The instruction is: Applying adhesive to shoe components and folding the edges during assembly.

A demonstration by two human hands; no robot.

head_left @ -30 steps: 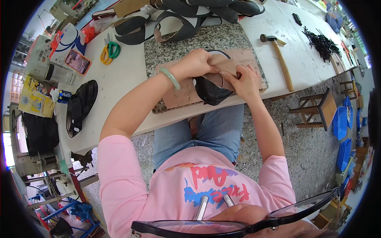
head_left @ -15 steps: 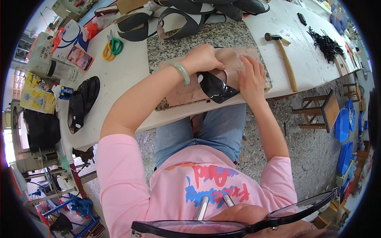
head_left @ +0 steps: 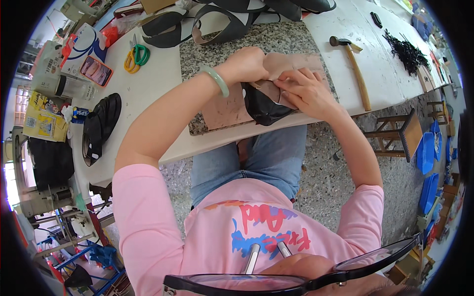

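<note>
A black glossy leather shoe upper piece [head_left: 265,109] with a brownish lining hangs partly over the table's near edge. My left hand [head_left: 247,65], a pale green bangle [head_left: 217,80] at its wrist, is closed with thumb and fingers at the piece's upper edge. From the right, my right hand [head_left: 307,92] bends in, its thumb and fingers pinched together on the lining edge close to my left fingertips. Under both hands lies a tan sheet [head_left: 224,111] on a speckled stone slab [head_left: 195,59]. My fingers hide part of the upper piece.
More black upper pieces [head_left: 219,24] pile up behind the slab. Scissors [head_left: 136,56], a phone [head_left: 96,71] and a black strappy shoe upper [head_left: 101,128] lie to the left. A hammer [head_left: 356,74] and a heap of black strips [head_left: 407,54] are on the right. A stool [head_left: 397,135] stands beyond the table.
My right hand has moved left from lying spread beside the piece and now pinches its edge. My left hand has shifted slightly up and left. The upper piece's near part has turned darker and less shiny.
</note>
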